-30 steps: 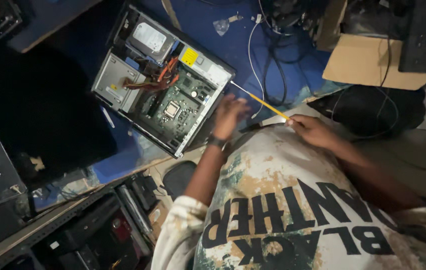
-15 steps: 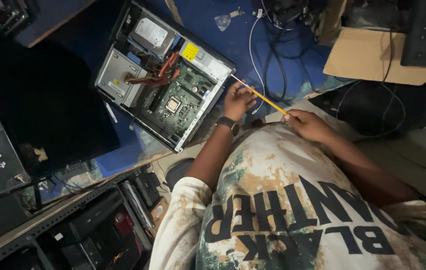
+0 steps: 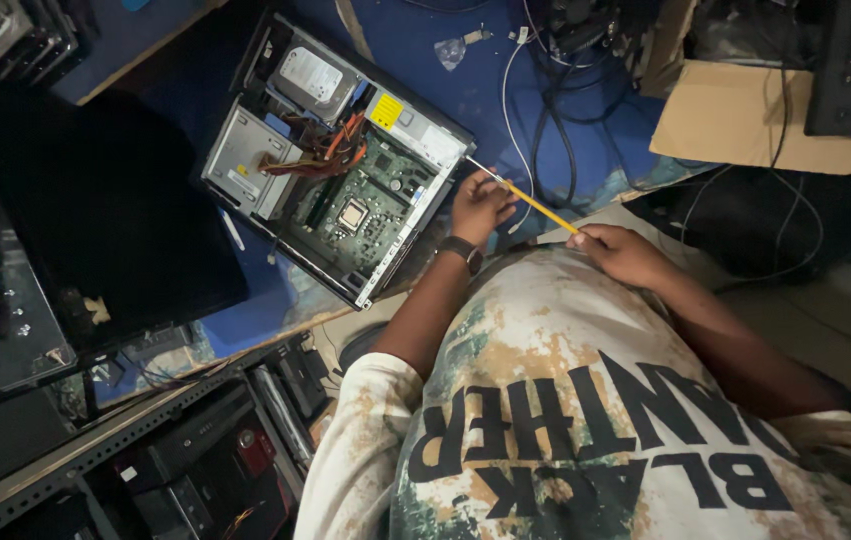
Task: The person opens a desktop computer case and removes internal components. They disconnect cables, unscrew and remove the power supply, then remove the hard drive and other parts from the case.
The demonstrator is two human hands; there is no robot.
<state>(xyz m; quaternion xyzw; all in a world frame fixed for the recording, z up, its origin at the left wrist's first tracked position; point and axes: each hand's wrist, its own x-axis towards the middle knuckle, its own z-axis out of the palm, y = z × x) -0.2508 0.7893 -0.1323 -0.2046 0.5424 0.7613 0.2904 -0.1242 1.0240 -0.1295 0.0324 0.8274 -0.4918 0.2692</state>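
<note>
The right hand [image 3: 626, 255] is holding a yellow-handled screwdriver [image 3: 531, 202] in a closed grip; the left hand [image 3: 481, 205] is steadying its shaft beside the open computer case [image 3: 336, 160].

The screwdriver [image 3: 536, 205] had a yellow handle and a thin silvery shaft. Beside it, the open computer case [image 3: 331, 160] showed a green circuit board, orange and red wires, a yellow sticker and grey metal boxes. The mat [image 3: 466, 100] under the case was deep blue. Right of the case lay a tan cardboard sheet [image 3: 746, 125]; black cables [image 3: 556, 130] ran between them. The shirt [image 3: 586, 420] below the case was cream, mottled green and brown, with black lettering.
</note>
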